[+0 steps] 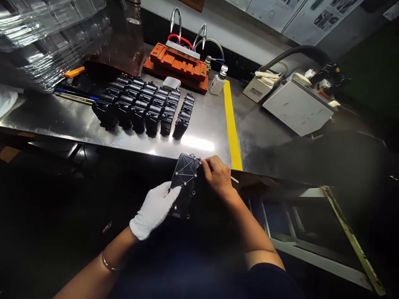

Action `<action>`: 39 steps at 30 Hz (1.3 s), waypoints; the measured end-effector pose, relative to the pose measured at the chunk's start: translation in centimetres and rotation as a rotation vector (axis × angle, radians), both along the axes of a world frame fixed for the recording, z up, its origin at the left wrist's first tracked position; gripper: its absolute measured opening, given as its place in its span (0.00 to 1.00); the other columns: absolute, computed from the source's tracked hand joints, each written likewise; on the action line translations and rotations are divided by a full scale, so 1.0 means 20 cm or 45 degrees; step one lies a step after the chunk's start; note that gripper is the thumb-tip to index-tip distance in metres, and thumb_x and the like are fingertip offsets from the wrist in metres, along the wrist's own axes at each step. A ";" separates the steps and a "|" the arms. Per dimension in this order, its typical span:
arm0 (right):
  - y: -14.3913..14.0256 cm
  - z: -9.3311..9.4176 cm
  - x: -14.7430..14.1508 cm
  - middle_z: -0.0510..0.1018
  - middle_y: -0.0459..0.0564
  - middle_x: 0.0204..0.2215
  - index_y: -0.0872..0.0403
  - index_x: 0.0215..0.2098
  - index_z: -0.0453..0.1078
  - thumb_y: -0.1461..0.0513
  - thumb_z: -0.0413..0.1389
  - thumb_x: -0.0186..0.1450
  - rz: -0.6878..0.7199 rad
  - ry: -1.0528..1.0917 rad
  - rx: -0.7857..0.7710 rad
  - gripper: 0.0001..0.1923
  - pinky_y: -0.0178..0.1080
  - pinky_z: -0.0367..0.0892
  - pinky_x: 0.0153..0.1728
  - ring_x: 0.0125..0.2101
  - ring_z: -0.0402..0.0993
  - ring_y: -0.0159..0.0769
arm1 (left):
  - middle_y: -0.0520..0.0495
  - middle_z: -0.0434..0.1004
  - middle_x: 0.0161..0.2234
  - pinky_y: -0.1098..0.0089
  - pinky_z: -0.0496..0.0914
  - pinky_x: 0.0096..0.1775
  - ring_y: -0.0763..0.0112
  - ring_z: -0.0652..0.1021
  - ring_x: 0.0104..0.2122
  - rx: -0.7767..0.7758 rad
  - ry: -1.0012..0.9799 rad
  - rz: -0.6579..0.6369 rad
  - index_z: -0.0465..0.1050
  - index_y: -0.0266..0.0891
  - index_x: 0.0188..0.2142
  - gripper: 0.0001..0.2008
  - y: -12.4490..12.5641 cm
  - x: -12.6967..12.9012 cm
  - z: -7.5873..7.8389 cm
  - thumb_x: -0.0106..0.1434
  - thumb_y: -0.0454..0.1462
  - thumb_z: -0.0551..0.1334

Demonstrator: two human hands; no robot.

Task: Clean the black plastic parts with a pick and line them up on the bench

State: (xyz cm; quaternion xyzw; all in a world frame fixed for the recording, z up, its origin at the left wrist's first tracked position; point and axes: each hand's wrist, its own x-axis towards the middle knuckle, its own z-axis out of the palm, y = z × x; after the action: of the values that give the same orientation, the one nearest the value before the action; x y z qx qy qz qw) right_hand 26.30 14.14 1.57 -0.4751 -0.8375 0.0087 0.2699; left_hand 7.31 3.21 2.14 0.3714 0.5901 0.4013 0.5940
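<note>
Black plastic housing (184,182) gripped by gloved left hand (155,209).
Bare right hand (218,174) pinches a thin stick (234,180) at its edge; best kept steady.

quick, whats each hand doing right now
Left hand, in a white glove: closed on the black plastic part.
Right hand, bare: closed on a thin stick, its tip against the same part.

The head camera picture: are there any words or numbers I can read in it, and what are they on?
No text here can be read.
Wall papers: print and pictures, too small and blurred.
White bottle: a label with marks, too small.
Beige box: a dark label, unreadable.
Black part held by the gloved left hand and bare right hand: no lettering shows.
</note>
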 end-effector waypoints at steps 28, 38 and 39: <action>-0.02 0.05 -0.02 0.79 0.49 0.25 0.53 0.28 0.72 0.58 0.52 0.69 -0.009 0.001 0.047 0.13 0.34 0.60 0.28 0.26 0.73 0.32 | 0.49 0.78 0.28 0.71 0.68 0.31 0.66 0.75 0.29 0.013 0.041 0.009 0.77 0.40 0.34 0.17 0.00 -0.02 -0.01 0.59 0.50 0.62; -0.02 0.02 -0.03 0.76 0.47 0.22 0.54 0.27 0.71 0.59 0.54 0.68 -0.007 0.021 0.219 0.12 0.33 0.58 0.25 0.23 0.70 0.30 | 0.49 0.79 0.30 0.71 0.70 0.33 0.66 0.76 0.31 0.003 0.050 -0.025 0.77 0.38 0.37 0.18 0.00 -0.03 0.00 0.60 0.50 0.60; -0.02 0.03 -0.03 0.76 0.47 0.22 0.54 0.27 0.71 0.59 0.54 0.68 -0.013 0.016 0.219 0.12 0.34 0.58 0.25 0.23 0.71 0.30 | 0.49 0.79 0.30 0.71 0.70 0.32 0.66 0.76 0.31 0.005 0.052 -0.019 0.77 0.38 0.36 0.18 0.00 -0.02 0.00 0.60 0.50 0.60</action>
State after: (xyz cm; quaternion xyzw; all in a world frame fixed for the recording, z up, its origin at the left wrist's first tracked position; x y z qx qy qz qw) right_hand 25.73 13.75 2.09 -0.4542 -0.8310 -0.0616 0.3152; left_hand 6.81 3.21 2.07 0.3851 0.5986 0.3904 0.5839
